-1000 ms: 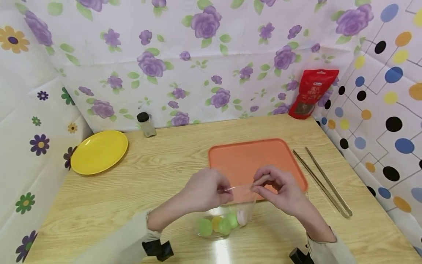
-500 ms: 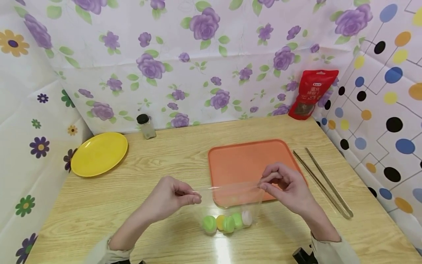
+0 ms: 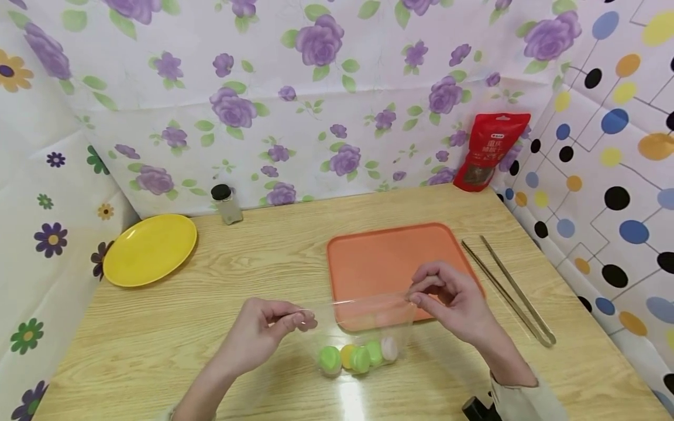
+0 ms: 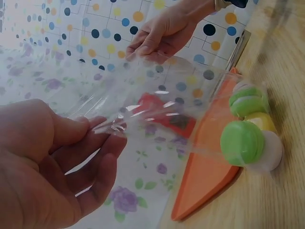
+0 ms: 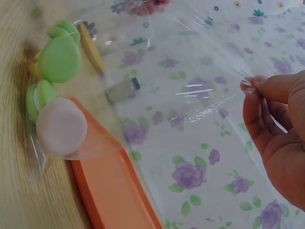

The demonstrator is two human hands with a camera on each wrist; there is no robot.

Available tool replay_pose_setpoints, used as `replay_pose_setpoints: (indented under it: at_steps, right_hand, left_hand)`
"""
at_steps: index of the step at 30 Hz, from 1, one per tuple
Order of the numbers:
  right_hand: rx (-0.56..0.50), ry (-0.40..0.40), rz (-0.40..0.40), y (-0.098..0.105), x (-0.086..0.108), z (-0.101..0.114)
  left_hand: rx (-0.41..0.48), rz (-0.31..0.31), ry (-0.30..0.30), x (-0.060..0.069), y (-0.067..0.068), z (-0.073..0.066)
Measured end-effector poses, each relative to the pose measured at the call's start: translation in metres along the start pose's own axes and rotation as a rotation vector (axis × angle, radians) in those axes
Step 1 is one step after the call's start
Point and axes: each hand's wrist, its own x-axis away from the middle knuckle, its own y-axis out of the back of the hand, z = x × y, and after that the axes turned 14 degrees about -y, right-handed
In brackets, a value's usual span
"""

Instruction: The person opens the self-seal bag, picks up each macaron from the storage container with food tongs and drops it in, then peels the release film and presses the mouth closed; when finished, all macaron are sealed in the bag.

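Observation:
A clear plastic bag (image 3: 363, 327) is stretched between both hands, its top edge pulled fairly straight. Several macarons lie along its bottom: green ones (image 3: 330, 359), a yellow one (image 3: 347, 355) and a pale pinkish one (image 3: 389, 349). Thumb and fingers of the left hand (image 3: 263, 330) pinch the bag's upper left corner; the left wrist view shows the film bunched there. At the upper right corner the right hand (image 3: 455, 298) pinches the film between thumb and forefinger. In the right wrist view the pale macaron (image 5: 62, 126) lies nearest the camera.
An orange tray (image 3: 384, 257) lies just behind the bag. Metal tongs (image 3: 508, 292) rest right of it. At the back stand a red pouch (image 3: 489, 152) and a black-capped jar (image 3: 227, 204); a yellow plate (image 3: 150, 250) is at left. Patterned cloth walls surround the wooden table.
The left hand has moved left and taken the bag's left corner, spreading the top edge wide. The right hand has kept its pinch almost in place. The head view has shifted slightly.

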Motion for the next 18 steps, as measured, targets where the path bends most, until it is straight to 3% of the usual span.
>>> replay_pose_setpoints:
  at_steps: [4,9,13,18]
  right_hand:
    - [0.042,-0.02,0.014,-0.004,0.0,0.0]
    - [0.088,-0.052,0.026,-0.018,-0.007,0.0]
    - [0.07,-0.026,0.038,-0.026,-0.009,-0.001]
    - [0.07,-0.107,0.025,-0.023,-0.005,0.002]
  left_hand:
    - [-0.005,-0.008,-0.096,0.001,-0.005,0.004]
    - [0.013,-0.065,-0.218,0.0,-0.016,0.012]
    - [0.049,-0.116,-0.238,-0.006,-0.032,0.016]
    - [0.069,-0.176,-0.244,-0.008,-0.041,0.015]
